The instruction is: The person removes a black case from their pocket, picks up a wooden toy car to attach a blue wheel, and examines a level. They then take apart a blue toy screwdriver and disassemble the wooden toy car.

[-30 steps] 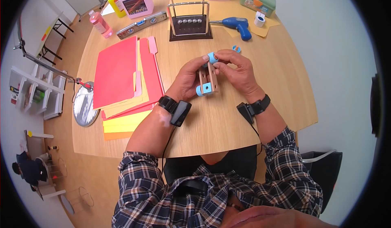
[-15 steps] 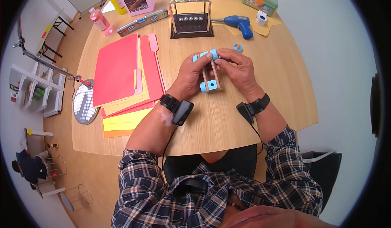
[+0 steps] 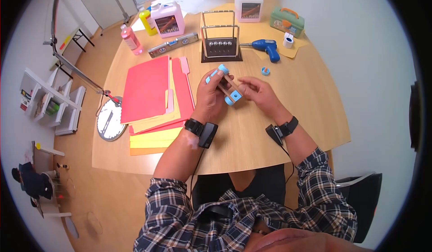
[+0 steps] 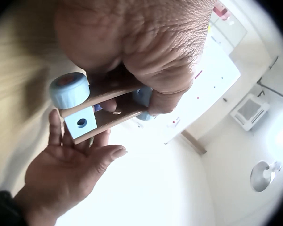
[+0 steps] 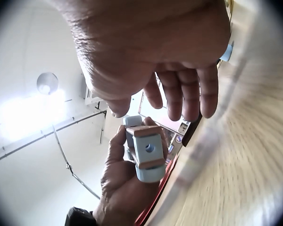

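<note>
A toy frame of two wooden strips joined by light blue blocks is in my left hand, above the table. My left thumb and fingers grip one end of it. Round blue caps sit on the outer side of the strips; one cap shows large in the left wrist view. My right hand is just right of the frame, its fingers loosely extended and holding nothing. In the right wrist view, those fingers hang apart from the blue block with a hole. On the table lies a small blue cap with an orange centre.
Red and yellow folders lie to the left, beside a round mirror-like disc. Behind my hands stand a Newton's cradle, a spirit level and a blue power driver. Jugs, bottles and a green toolbox line the back.
My right hand has come off the toy frame and its fingers have loosened. My left hand keeps holding the frame, which has turned in view. The head view has shifted too.
</note>
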### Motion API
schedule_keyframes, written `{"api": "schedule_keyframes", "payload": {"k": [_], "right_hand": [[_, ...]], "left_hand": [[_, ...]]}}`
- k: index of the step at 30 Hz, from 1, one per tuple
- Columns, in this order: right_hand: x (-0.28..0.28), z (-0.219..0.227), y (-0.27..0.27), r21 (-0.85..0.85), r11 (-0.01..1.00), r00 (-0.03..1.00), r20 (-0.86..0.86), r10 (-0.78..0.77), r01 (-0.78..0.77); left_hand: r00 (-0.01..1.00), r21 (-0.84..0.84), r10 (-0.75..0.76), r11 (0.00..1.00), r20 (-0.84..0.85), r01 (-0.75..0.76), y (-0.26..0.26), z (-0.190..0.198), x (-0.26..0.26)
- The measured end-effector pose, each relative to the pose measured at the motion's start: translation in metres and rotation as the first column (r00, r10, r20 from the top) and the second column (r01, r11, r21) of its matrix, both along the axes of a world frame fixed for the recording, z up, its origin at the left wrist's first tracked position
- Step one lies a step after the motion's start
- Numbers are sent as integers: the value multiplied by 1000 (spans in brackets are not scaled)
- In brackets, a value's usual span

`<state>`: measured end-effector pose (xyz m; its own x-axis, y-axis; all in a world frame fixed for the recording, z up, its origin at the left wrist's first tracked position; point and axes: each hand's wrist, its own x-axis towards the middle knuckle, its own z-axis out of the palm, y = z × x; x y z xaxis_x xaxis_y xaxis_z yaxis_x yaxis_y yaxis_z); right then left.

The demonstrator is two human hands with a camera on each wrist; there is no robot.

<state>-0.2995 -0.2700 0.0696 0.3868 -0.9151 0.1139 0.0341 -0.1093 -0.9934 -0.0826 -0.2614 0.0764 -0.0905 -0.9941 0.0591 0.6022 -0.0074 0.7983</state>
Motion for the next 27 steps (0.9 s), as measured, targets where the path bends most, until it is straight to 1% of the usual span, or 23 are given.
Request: {"api": "schedule_keyframes", "payload": {"k": [1, 2, 3, 5, 6, 8, 12, 14, 15, 17, 21, 23, 24, 26, 27], "right_hand": [[2, 1, 5, 73, 993, 995, 1, 96, -96], [9, -2, 8, 87, 985, 986, 77, 145, -151], [8, -2, 9, 84, 984, 986, 78, 148, -155], [8, 0, 7, 142, 959, 969, 8, 248, -247], [9, 1, 6, 137, 957, 967, 8, 256, -255], [12, 1, 5, 190, 960, 977, -2, 211, -207], [7, -3, 3, 170, 967, 979, -42, 198, -189], [1, -1, 5, 165, 971, 983, -37, 180, -172], [0, -1, 8, 173, 970, 983, -36, 182, -173], [-3, -1, 9, 152, 975, 986, -4, 166, -163], [-6, -3, 9, 133, 978, 984, -48, 170, -163], [-4, -1, 12, 108, 982, 983, -81, 164, -155], [-3, -2, 12, 113, 982, 984, -79, 159, -149], [-2, -5, 12, 50, 988, 983, -107, 151, -146], [-2, -7, 12, 54, 989, 984, -106, 146, -141]], "left_hand": [[999, -7, 43, 999, -33, -43, 2, 1, 2], [997, -11, 55, 998, -52, -55, 0, -1, 4], [997, -14, 58, 998, -52, -59, 1, -5, 5], [990, -26, 28, 999, -136, -31, 1, -6, 8], [990, -31, 35, 999, -135, -40, 4, -6, 9], [992, 7, 59, 998, -114, -59, 11, -8, 10], [994, 13, 81, 997, -73, -81, 19, -8, 25], [994, 5, -96, 995, -57, 97, 23, -2, 32], [994, 13, -94, 995, -58, 95, 25, -1, 31], [998, 28, -64, 998, 2, 64, 23, 1, 28], [999, 80, -32, 996, -23, 33, 23, -7, 22], [1000, 31, -21, 999, -16, 22, 23, -6, 23], [1000, 36, -27, 999, -14, 27, 25, -3, 22], [997, 28, 80, 996, 7, -80, 30, 2, 19], [997, 31, 75, 997, 8, -75, 29, 0, 20]]}}
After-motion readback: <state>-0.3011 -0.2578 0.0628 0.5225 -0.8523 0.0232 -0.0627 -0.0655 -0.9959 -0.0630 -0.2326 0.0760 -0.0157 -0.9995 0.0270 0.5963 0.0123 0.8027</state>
